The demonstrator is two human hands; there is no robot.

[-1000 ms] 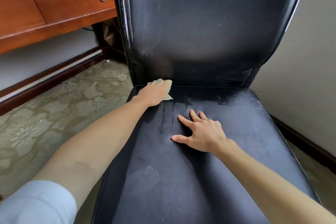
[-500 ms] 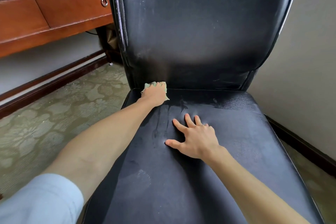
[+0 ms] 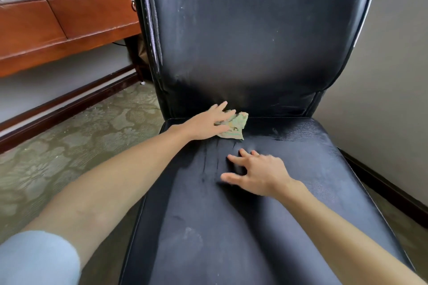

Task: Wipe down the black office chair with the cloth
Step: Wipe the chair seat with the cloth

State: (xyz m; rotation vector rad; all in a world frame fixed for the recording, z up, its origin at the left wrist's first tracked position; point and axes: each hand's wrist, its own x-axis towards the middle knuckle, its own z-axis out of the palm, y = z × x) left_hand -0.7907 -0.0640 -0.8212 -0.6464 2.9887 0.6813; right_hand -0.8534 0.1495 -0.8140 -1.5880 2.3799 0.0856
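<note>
**Cloth pressed flat at the rear of the chair seat**

The left hand point(image 3: 203, 124) lies palm down on the green cloth point(image 3: 235, 127). Its fingers point(image 3: 220, 107) are straight and slightly spread, pressing the cloth rather than curling round it. The crumpled cloth sits on the black chair point(image 3: 301, 146) at the back of the seat point(image 3: 231, 238), left of centre, just in front of the seam where the backrest point(image 3: 266, 65) rises.

The right hand point(image 3: 259, 173) rests on the middle of the seat, nearer the front edge than the cloth and apart from it. Its fingers point(image 3: 234, 159) are splayed, their tips pushing into the padding, and they hold nothing. Creases run in the leather between the two hands. The rear right of the seat has a wet sheen, and pale smears mark the backrest.

A wooden table point(image 3: 69, 25) stands left of the chair, with patterned carpet point(image 3: 69, 146) below it. A wall point(image 3: 393, 76) is close on the chair's right. A pale blue sleeve point(image 3: 34, 259) covers the left upper arm.
</note>
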